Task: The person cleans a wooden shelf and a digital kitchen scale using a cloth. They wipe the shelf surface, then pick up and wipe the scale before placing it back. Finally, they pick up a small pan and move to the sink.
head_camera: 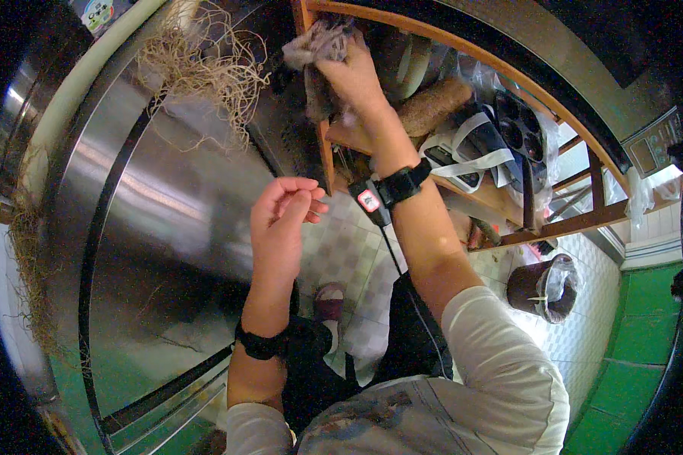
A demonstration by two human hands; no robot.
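Observation:
My right hand (350, 74) grips a crumpled greyish cloth (319, 45) at the upper end of an upright post (324, 153) of a wooden rack. Part of the cloth hangs down along the post, and my fingertips are partly hidden in it. Nothing shows in my left hand (284, 210), which hovers before the rack with loosely curled fingers, beside a brushed metal panel (165, 187). Both wrists wear black straps; the right one carries a small device (370, 199) with a cable.
Dry, stringy roots (210, 74) hang over the metal panel's upper end. On the rack's shelf lie a brown roll-shaped object (438, 105), white straps (472, 162) and a dark moulded tray (518, 128). An appliance with a control panel (651, 145) sits above. A lined bin (526, 290) stands on the tiled floor.

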